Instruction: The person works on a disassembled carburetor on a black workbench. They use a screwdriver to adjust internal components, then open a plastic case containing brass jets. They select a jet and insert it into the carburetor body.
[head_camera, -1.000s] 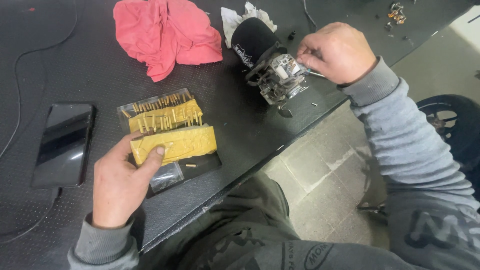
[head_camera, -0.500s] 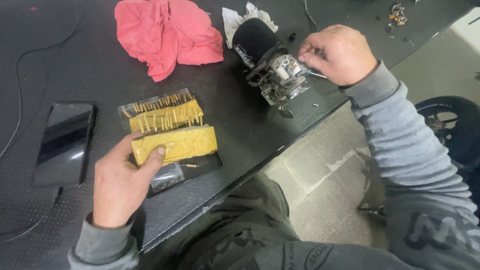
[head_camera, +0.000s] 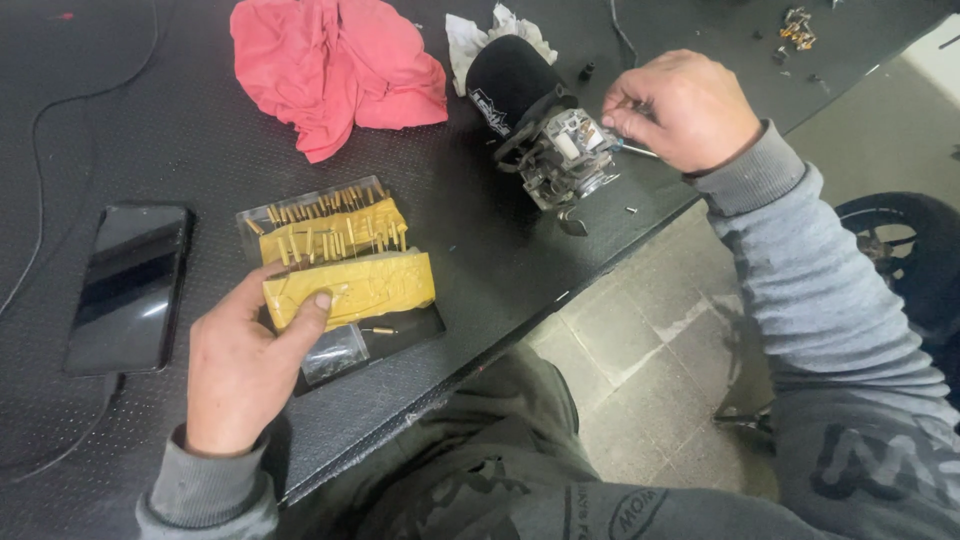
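Head view, left to right. At the far left edge a thin black cable (head_camera: 40, 160) runs over the black table (head_camera: 180, 130). Just right of it a dark phone (head_camera: 128, 288) lies flat, screen up. The left hand (head_camera: 245, 365) rests at the near edge of the table, partly open: its thumb and fingers press on the left end of a yellow foam block (head_camera: 360, 287), which they touch without enclosing. This block sits in a clear plastic tray (head_camera: 335, 350), and a second yellow block studded with small brass pins (head_camera: 330, 232) lies just beyond it. One loose brass pin (head_camera: 380, 330) lies near the block. Farther away, a red cloth (head_camera: 335, 70) lies crumpled. Right of centre, a carburettor with a black foam filter (head_camera: 545, 130) lies on its side near the table edge, a white rag (head_camera: 480, 35) behind it. The right hand (head_camera: 680, 110) is curled closed, fingertips pinched on a thin metal tool (head_camera: 640, 151) at the carburettor's body. Small brass fittings (head_camera: 795, 25) lie at the far right.
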